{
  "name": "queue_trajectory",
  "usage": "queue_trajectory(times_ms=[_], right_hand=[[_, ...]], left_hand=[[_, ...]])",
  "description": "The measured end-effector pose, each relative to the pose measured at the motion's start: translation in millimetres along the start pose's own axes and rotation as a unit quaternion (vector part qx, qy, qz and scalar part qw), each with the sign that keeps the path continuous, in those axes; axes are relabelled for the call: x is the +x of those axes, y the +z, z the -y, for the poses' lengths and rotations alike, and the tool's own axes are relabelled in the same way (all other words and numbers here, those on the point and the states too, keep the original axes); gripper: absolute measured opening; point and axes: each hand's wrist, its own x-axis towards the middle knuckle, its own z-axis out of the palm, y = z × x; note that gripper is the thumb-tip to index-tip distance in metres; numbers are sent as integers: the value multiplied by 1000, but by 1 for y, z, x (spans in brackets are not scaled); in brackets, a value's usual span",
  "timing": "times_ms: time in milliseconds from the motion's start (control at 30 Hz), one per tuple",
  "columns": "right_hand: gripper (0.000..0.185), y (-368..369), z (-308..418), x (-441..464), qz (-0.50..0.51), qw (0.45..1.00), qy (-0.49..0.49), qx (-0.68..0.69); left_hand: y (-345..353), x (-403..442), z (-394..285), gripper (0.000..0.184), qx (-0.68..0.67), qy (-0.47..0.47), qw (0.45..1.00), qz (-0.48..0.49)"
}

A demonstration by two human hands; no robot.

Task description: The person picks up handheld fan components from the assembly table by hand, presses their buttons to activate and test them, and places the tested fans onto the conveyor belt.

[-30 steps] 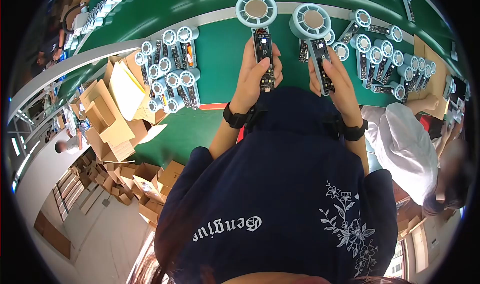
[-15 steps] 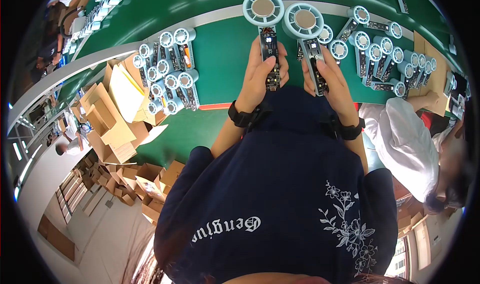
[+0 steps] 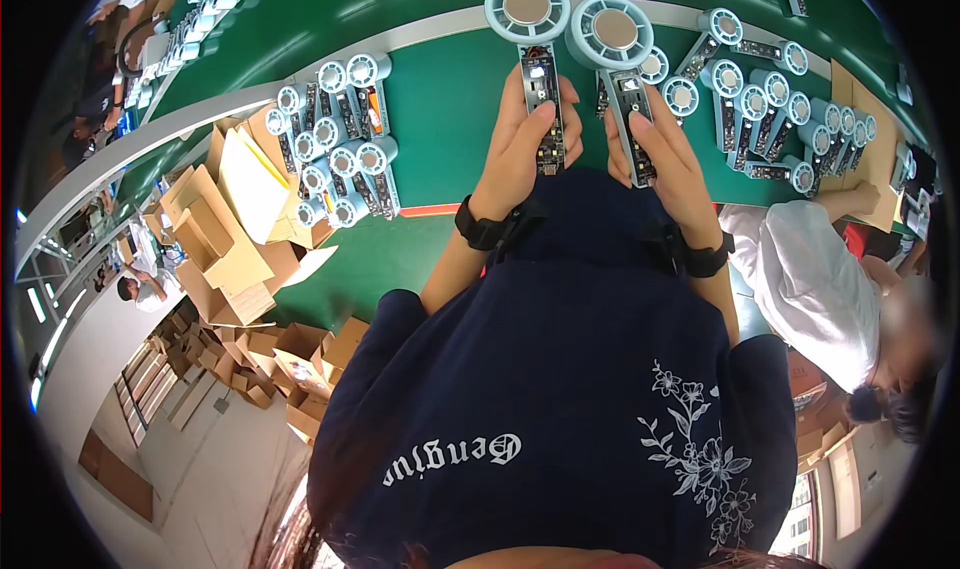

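My left hand (image 3: 522, 134) is wrapped round the handle of a light blue device (image 3: 527, 7) with a round spoked head and a silver disc. Its thumb rests on the exposed black circuit board, where a white light shows. A second such device (image 3: 613, 31) is in my right hand (image 3: 662, 149), its thumb also on the board. Both heads point away from me, over the green table (image 3: 440, 99), and sit close side by side. Just behind the right-hand device, partly hidden by it, lies another device (image 3: 653, 66).
Rows of similar devices lie on the left (image 3: 345, 159) and on the right (image 3: 755, 104). Open cardboard boxes (image 3: 215, 234) stand at the left table edge, more on the floor. At the right, a co-worker in white (image 3: 810, 279) rests an arm near a cardboard sheet (image 3: 860, 109).
Both hands have shifted slightly, and the two devices are closer together than a second ago. The co-worker at the right has moved their head a little lower.
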Motion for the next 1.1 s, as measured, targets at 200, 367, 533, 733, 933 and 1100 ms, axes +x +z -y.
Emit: queue_trajectory(times_ms=[200,367,533,733,933,1100], right_hand=[[40,-2,-3,0,12,1000,-3,13],[40,-2,-1,1,10,1000,3,22],[38,-2,0,1,11,999,4,33],[35,-3,-1,0,1,1000,6,9],[33,-5,6,4,1,999,3,32],[37,-8,6,4,-5,1000,0,16]], left_hand=[[-3,-1,1,36,1,4,1000,9],[-2,0,0,35,9,12,1000,7],[0,1,1,35,16,16,1000,8],[3,2,-1,34,8,6,1000,4],[6,12,-3,35,29,0,1000,-4],[8,20,-5,34,24,-3,1000,-11]])
